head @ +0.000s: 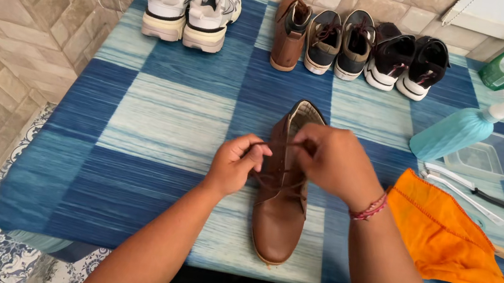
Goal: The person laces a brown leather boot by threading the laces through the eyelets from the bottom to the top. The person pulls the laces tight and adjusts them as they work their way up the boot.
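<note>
A brown leather boot (282, 198) lies on the blue and white checked tablecloth (157, 115), near the front edge of the table, its toe pointing toward the person and its open collar away; both hands work at its lacing; the left hand (237, 162) is curled nearly closed, thumb and forefinger pinched on a dark brown lace (278, 144) that runs taut across to the other hand, the remaining fingers folded into the palm; the right hand (334, 163) sits over the upper part of the boot, fingers bent and drawn together on the other end of the same lace, its back hiding just how the fingertips grip; a red thread bracelet (370, 208) circles the right wrist; just to the right of that forearm lies a crumpled orange cloth (454, 245), and beyond it 2 white-handled brushes (465, 188), a clear plastic tub (489, 158) and a teal spray bottle (453, 134) lying tilted against the tub; along the far edge of the table stand a pair of white trainers (192, 3), a second brown boot (290, 32), a pair of dark canvas shoes (340, 41) and a pair of black shoes with white soles (407, 63), all well apart from the hands
</note>
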